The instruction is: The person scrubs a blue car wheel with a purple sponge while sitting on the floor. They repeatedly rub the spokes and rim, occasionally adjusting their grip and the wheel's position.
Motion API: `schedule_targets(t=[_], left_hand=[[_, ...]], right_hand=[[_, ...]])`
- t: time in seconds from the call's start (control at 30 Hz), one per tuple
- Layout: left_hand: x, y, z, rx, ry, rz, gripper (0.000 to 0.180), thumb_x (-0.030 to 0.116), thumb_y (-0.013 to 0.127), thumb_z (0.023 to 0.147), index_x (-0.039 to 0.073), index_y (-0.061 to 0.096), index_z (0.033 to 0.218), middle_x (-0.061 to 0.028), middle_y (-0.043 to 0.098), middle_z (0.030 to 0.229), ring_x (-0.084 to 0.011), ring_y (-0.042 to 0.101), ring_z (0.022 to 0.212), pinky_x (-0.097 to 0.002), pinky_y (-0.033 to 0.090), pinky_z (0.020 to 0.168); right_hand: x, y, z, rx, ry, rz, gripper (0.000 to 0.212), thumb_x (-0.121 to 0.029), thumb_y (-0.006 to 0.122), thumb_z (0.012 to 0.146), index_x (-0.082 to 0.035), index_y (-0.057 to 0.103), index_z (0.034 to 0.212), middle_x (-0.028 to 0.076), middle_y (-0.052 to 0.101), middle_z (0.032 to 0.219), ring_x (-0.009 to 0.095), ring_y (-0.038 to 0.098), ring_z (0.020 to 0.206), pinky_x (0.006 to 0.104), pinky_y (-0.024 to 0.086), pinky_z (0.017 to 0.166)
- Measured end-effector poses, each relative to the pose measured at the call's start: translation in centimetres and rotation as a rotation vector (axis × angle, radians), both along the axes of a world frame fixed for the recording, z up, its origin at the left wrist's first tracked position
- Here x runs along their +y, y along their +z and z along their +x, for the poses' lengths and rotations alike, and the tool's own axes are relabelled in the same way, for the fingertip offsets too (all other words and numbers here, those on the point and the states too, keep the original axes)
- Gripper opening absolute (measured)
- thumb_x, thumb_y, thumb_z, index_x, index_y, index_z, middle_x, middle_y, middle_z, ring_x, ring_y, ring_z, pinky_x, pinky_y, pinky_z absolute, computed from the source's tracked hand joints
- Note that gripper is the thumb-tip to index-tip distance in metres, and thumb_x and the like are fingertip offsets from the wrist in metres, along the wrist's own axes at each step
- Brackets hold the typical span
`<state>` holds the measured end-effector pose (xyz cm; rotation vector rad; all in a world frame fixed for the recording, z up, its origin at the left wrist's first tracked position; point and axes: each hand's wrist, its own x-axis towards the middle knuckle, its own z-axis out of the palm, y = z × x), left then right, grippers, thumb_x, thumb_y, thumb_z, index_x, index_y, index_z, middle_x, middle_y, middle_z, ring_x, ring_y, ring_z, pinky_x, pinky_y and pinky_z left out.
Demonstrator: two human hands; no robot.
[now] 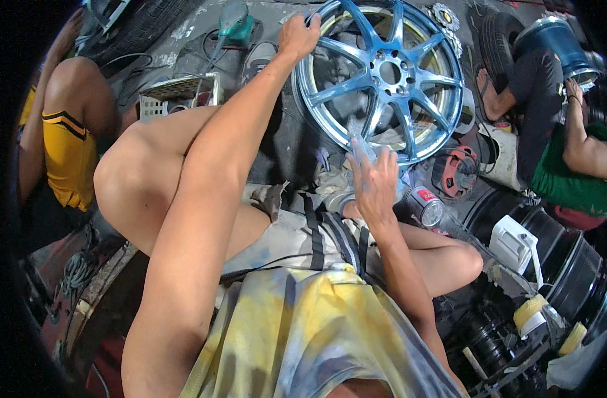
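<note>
A blue multi-spoke wheel rim (391, 73) stands before me, its paint worn to bare silver along the spokes. My left hand (299, 36) is closed on its outer edge at the upper left. At the rim's lower left my right hand (377, 178) pinches a small pale blue sheet (363, 147), perhaps sandpaper, with dusty fingertips. The sheet lies against or just in front of the rim's lower edge; I cannot tell which. Part of the sheet is hidden by my fingers.
A green power sander (235, 28) and a cream plastic basket (204, 89) stand at the upper left. To the right are a red and black tool (455, 171), a clear bottle (425, 207), and a white box (513, 244). Two people sit nearby; the right one touches another blue rim (556, 46).
</note>
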<state>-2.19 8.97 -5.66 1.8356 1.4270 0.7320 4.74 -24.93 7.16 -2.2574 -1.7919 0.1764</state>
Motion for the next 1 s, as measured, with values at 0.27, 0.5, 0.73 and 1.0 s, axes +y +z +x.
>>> schedule_targets(t=[0.27, 0.5, 0.73, 1.0], left_hand=[[0.3, -0.8, 0.2, -0.039, 0.026, 0.044, 0.058, 0.048, 0.057, 0.097, -0.007, 0.07, 0.107, -0.0331, 0.07, 0.112, -0.0493, 0.066, 0.107, -0.0545, 0.051, 0.095], [0.1, 0.0, 0.2, -0.032, 0.021, 0.003, 0.057, 0.048, 0.057, 0.097, -0.007, 0.07, 0.107, -0.033, 0.07, 0.11, -0.0499, 0.066, 0.107, -0.0544, 0.051, 0.095], [-0.4, 0.1, 0.1, -0.068, 0.026, 0.022, 0.06, 0.049, 0.057, 0.098, -0.008, 0.069, 0.11, -0.0332, 0.07, 0.111, -0.0504, 0.066, 0.107, -0.0535, 0.051, 0.096], [0.2, -1.3, 0.7, -0.056, 0.065, 0.053, 0.055, 0.047, 0.057, 0.098, -0.004, 0.07, 0.113, -0.0322, 0.07, 0.113, -0.0505, 0.064, 0.11, -0.0544, 0.05, 0.097]], right_hand=[[3.0, -1.8, -1.1, -0.057, -0.09, -0.022, 0.018, -0.013, 0.062, 0.096, 0.0, 0.075, 0.098, 0.014, 0.057, 0.099, 0.035, 0.054, 0.098, 0.0469, 0.039, 0.078], [3.5, -1.1, -1.3, -0.098, -0.091, -0.045, 0.021, -0.017, 0.061, 0.097, 0.0, 0.074, 0.094, 0.013, 0.059, 0.098, 0.034, 0.055, 0.096, 0.0477, 0.038, 0.077], [2.6, 0.0, 0.7, 0.032, -0.01, -0.069, 0.02, -0.014, 0.06, 0.095, 0.001, 0.071, 0.091, 0.017, 0.06, 0.095, 0.036, 0.057, 0.094, 0.0509, 0.041, 0.076], [-0.1, -0.4, 2.8, 0.235, 0.065, 0.044, 0.019, -0.007, 0.066, 0.093, 0.005, 0.073, 0.106, 0.021, 0.057, 0.091, 0.038, 0.057, 0.086, 0.049, 0.045, 0.073]])
